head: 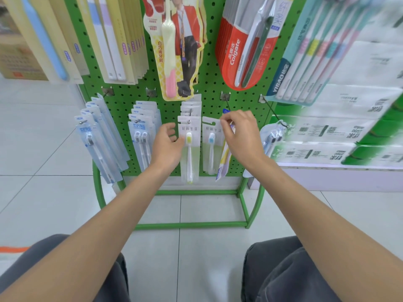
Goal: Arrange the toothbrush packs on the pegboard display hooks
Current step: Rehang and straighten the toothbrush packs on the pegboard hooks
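A green pegboard (209, 83) carries rows of hooks with toothbrush packs. My right hand (242, 136) pinches the top of a white pack with a blue-headed brush (211, 147), and a yellow-and-blue pack (224, 158) hangs slanted under the same hand. My left hand (166, 147) is at the left edge of the pack with the yellow-headed brush (189, 149), thumb touching it, fingers loosely curled. That pack hangs on a hook in front of more white packs. Above my right hand a hook (226, 101) sticks out bare.
Blue packs hang at lower left (102, 140) and beside my left hand (141, 140). A pack with dark brushes (272, 136) hangs at the right. Larger packs, one a red Colgate (244, 51), fill the upper row. Tissue bales (340, 131) are stacked to the right. My knees are below.
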`<state>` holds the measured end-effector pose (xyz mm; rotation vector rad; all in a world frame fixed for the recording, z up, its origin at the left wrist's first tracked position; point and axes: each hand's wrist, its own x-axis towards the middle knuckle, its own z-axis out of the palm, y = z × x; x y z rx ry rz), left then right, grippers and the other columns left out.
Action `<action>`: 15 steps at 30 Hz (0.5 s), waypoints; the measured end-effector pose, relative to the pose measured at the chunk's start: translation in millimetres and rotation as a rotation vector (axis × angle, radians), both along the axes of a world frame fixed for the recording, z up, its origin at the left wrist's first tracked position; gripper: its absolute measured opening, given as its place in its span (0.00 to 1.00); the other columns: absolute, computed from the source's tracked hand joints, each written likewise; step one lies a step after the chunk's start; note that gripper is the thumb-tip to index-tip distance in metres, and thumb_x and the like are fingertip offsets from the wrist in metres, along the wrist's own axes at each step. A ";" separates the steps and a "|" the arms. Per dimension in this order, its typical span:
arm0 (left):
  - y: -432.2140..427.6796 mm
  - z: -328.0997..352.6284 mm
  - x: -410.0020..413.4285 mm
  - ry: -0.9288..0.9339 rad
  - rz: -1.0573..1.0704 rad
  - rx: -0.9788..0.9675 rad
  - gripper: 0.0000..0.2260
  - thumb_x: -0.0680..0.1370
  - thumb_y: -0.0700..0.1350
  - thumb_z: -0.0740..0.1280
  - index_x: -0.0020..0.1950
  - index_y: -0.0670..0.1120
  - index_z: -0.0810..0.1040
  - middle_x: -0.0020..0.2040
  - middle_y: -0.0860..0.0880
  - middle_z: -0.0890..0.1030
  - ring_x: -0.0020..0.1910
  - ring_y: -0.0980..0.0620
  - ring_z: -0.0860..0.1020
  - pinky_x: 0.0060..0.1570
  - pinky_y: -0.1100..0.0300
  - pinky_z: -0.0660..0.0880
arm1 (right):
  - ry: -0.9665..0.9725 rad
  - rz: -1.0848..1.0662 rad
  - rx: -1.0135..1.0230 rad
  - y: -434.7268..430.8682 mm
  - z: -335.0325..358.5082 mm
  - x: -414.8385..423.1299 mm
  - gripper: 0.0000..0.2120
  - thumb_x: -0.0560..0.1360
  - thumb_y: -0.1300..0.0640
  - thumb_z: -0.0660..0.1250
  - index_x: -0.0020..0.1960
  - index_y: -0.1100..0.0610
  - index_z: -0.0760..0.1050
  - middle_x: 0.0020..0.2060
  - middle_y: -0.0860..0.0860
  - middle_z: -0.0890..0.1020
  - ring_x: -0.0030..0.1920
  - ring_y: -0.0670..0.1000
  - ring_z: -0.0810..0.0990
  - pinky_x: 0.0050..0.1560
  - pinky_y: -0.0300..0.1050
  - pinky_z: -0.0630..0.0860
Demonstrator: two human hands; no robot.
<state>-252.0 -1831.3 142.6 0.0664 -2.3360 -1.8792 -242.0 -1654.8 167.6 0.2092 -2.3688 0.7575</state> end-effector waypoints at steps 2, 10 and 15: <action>1.4 -2.0 8.1 0.011 0.011 -0.050 0.16 0.79 0.39 0.66 0.66 0.46 0.70 0.59 0.50 0.74 0.57 0.53 0.74 0.55 0.62 0.73 | -0.042 0.048 -0.004 3.3 -1.1 8.7 0.07 0.80 0.62 0.62 0.49 0.59 0.79 0.43 0.49 0.78 0.47 0.49 0.70 0.50 0.41 0.66; 17.9 -9.7 27.8 0.025 -0.278 -0.164 0.09 0.80 0.43 0.67 0.59 0.51 0.75 0.56 0.54 0.78 0.45 0.54 0.78 0.43 0.64 0.73 | -0.225 0.150 -0.264 2.3 -4.1 26.6 0.06 0.80 0.61 0.62 0.47 0.55 0.76 0.40 0.49 0.78 0.39 0.50 0.77 0.38 0.37 0.70; 16.1 -13.4 26.0 0.036 -0.285 -0.176 0.04 0.81 0.41 0.65 0.49 0.43 0.80 0.42 0.51 0.79 0.31 0.59 0.76 0.37 0.62 0.72 | -0.251 0.186 -0.406 -0.8 -2.3 30.0 0.06 0.78 0.57 0.66 0.42 0.53 0.76 0.35 0.49 0.78 0.35 0.49 0.77 0.35 0.38 0.71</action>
